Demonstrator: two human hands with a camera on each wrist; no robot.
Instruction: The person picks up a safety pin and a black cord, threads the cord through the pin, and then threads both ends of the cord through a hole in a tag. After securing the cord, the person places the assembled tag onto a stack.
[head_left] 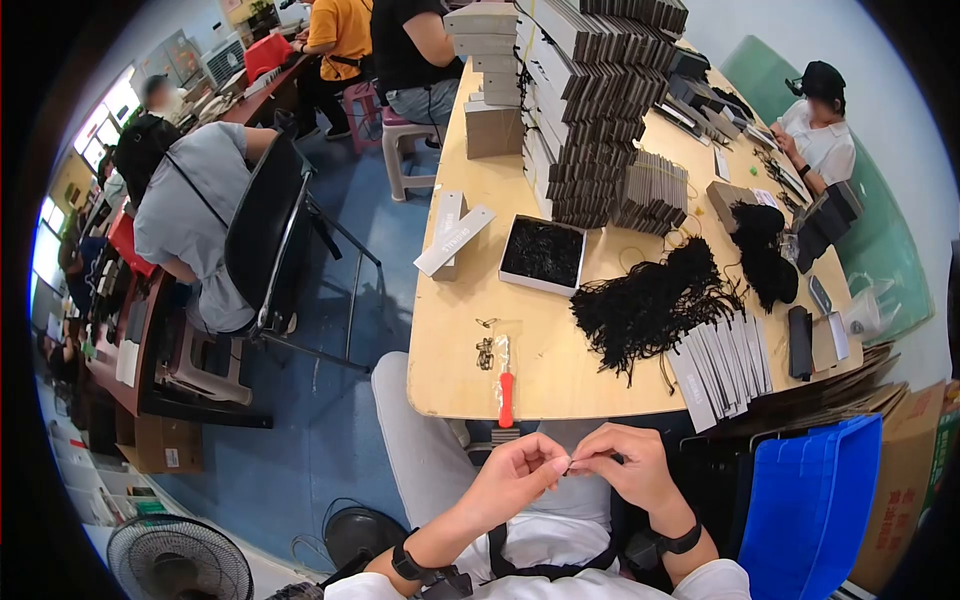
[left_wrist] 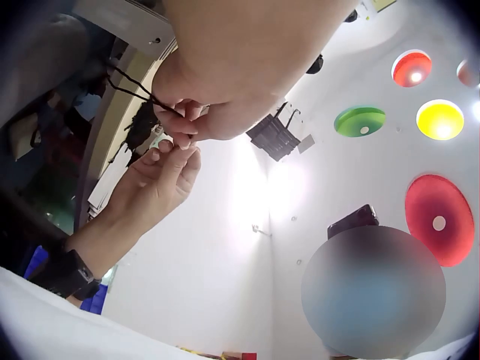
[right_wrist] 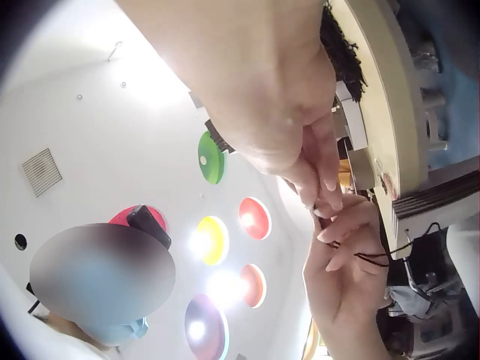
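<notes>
Over the lap, just in front of the table edge, my left hand (head_left: 517,478) and right hand (head_left: 628,462) meet fingertip to fingertip. Thumb and fingers of the left hand pinch a thin black cord (right_wrist: 373,259), whose loop trails off past that hand. The cord (left_wrist: 129,78) also shows in the left wrist view, running away from the fingers. Right thumb and forefinger pinch at the same spot, with the tiny piece between the fingertips mostly hidden. Nearest on the table lies a red-handled tool (head_left: 506,398) on a clear plastic bag.
A white box (head_left: 541,252) of small black pieces, a heap of black cords (head_left: 650,300) and fanned grey tags (head_left: 722,370) lie on the table (head_left: 450,385). Tall stacks of grey tags (head_left: 590,110) stand behind. A blue bin (head_left: 815,490) is at right; other people sit around.
</notes>
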